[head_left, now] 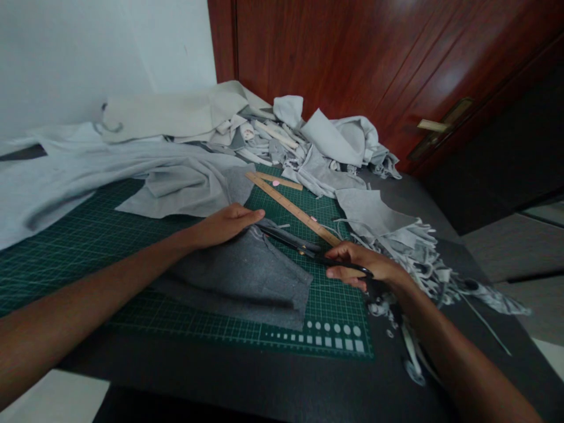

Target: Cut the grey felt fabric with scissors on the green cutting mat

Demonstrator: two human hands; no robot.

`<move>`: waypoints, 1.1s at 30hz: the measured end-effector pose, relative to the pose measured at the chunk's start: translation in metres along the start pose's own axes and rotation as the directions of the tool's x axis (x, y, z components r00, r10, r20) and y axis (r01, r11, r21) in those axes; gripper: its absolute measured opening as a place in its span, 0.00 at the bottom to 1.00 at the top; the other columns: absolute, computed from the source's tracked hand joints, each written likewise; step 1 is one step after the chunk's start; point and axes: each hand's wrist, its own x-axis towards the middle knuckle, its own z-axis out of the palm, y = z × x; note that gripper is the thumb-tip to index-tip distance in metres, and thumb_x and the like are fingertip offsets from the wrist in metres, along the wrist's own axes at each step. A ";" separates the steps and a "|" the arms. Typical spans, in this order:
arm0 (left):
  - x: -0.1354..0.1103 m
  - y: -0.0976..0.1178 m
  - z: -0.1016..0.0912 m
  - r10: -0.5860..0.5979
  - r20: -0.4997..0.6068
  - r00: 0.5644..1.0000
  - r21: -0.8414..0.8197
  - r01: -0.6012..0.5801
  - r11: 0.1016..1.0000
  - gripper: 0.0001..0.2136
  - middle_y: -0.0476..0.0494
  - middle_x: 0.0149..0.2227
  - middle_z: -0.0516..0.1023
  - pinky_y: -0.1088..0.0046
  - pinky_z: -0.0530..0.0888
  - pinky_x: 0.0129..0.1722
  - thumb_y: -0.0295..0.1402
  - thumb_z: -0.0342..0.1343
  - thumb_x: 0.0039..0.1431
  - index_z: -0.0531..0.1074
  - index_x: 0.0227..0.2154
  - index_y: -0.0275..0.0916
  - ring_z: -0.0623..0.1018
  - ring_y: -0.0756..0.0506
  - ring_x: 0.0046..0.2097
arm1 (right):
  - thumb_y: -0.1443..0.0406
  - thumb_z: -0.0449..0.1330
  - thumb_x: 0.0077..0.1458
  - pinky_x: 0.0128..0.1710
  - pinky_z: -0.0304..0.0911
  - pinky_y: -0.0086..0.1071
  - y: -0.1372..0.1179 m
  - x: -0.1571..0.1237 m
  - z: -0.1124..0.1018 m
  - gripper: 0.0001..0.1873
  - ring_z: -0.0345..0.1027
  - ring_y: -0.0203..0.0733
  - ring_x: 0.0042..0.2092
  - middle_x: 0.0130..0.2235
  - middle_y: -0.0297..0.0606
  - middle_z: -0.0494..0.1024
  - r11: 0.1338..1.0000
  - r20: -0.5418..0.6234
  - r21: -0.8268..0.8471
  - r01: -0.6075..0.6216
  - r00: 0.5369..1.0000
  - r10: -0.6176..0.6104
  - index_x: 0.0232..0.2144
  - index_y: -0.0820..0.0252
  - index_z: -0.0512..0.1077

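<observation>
My right hand (359, 264) is shut on the black handles of a pair of fabric scissors (291, 241), whose long blades reach left into a piece of dark grey fabric (238, 282). The fabric lies flat on a green cutting mat (326, 311). My left hand (224, 226) rests palm down on the fabric's upper edge, close to the blade tips, and holds nothing. Behind the scissors, a long wooden ruler (291, 205) lies diagonally across the mat, and its lower end is near my right hand. A shorter wooden ruler (282, 182) lies above it.
Light grey fabric (74, 182) and a heap of offcuts (326, 147) cover the mat's far side. Shredded grey strips (418, 264) trail down the black table (247, 382) to the right. A reddish-brown wooden door (352, 59) with a handle stands behind.
</observation>
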 end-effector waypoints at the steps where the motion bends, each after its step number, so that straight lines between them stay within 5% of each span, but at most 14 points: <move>1: 0.000 0.000 0.000 -0.003 0.008 1.000 -0.005 0.003 1.000 0.24 0.51 0.16 0.62 0.76 0.59 0.21 0.48 0.49 0.63 0.69 0.16 0.38 0.62 0.52 0.20 | 0.53 0.66 0.56 0.11 0.51 0.19 -0.001 0.000 0.001 0.20 0.50 0.24 0.13 0.14 0.18 0.61 1.000 -0.001 0.008 -0.001 1.000 0.001 0.26 0.59 0.63; 33: -0.005 0.007 -0.001 -0.117 0.053 0.992 -0.019 0.118 0.993 0.26 0.47 0.22 0.75 0.77 0.64 0.26 0.53 0.48 0.63 0.80 0.28 0.35 0.69 0.50 0.25 | 0.52 0.65 0.58 0.11 0.45 0.20 -0.008 0.000 0.004 0.23 0.50 0.24 0.12 0.12 0.19 0.60 0.998 0.019 0.023 0.060 0.998 -0.061 0.22 0.58 0.61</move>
